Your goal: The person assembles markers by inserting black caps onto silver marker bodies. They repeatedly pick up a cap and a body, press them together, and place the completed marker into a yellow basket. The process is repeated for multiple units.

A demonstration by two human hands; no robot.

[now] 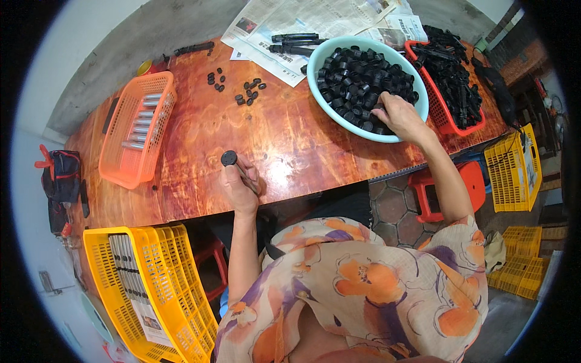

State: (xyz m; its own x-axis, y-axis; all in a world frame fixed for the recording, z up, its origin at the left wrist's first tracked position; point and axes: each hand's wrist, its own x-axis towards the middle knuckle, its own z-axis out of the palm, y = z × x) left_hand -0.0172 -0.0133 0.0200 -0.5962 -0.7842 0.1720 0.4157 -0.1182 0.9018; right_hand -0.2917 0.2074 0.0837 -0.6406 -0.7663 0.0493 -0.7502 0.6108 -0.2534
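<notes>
you're holding a black-ended tube (229, 158) in your left hand (239, 186)
black caps (357, 75) are lying in the bowl (317, 95) under your nearer right hand (399, 118); can't tell if it's pinching any

We've got a lane across the mid surface (193, 142), betw. the orange basket (128, 160) (L) & blue bowl (340, 123) (R). In the way: loose blk pieces (249, 93) toward far side, L hand (241, 186) at near edge. Bowl's open from above; red basket (440, 114) crowds its R side.
</notes>
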